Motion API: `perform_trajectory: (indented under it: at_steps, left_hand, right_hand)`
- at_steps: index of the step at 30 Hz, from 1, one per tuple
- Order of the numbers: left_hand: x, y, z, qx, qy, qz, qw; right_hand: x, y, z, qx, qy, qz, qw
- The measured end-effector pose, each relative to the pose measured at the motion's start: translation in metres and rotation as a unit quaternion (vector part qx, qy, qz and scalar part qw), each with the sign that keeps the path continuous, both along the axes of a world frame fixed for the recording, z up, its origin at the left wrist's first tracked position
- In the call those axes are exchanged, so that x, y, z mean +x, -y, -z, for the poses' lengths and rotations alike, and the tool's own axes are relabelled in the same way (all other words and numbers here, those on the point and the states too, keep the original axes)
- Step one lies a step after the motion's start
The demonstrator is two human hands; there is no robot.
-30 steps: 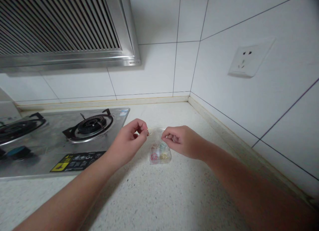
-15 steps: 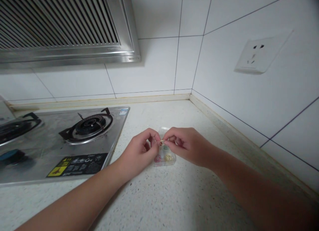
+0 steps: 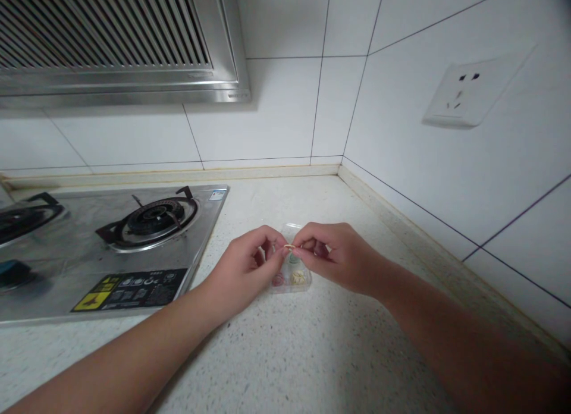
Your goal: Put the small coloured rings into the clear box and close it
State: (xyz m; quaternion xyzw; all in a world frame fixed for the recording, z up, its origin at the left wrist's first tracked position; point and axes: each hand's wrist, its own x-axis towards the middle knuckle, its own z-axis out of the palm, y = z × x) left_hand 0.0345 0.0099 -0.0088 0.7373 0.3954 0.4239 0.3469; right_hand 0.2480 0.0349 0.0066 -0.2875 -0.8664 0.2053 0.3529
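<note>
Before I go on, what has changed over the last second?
The left hand has moved right, bringing the thin band over the box. The right hand, apart from the band a second ago, now appears to pinch it too, so it spans both sets of fingertips. The left hand's grip has stayed on it. The box stays on the counter, right of the hob.

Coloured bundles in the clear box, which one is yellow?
The front-right bundle in the clear box; the pink bundle sits to its left, the green bundle behind it.
</note>
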Motion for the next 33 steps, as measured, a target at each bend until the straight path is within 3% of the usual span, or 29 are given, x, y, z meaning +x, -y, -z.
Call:
perform_trajectory:
  at_steps: [12,33]
  left_hand:
    - [0.0009,-0.0004,0.0010,-0.013,0.050,0.005,0.999]
    - [0.0022,0.0017,-0.0015,-0.011,0.054,0.024,0.998]
  right_hand:
    - [0.0005,-0.0055,0.0018,-0.011,-0.006,0.005,1.000]
    - [0.0005,-0.0056,0.0010,-0.021,0.015,-0.015,1.000]
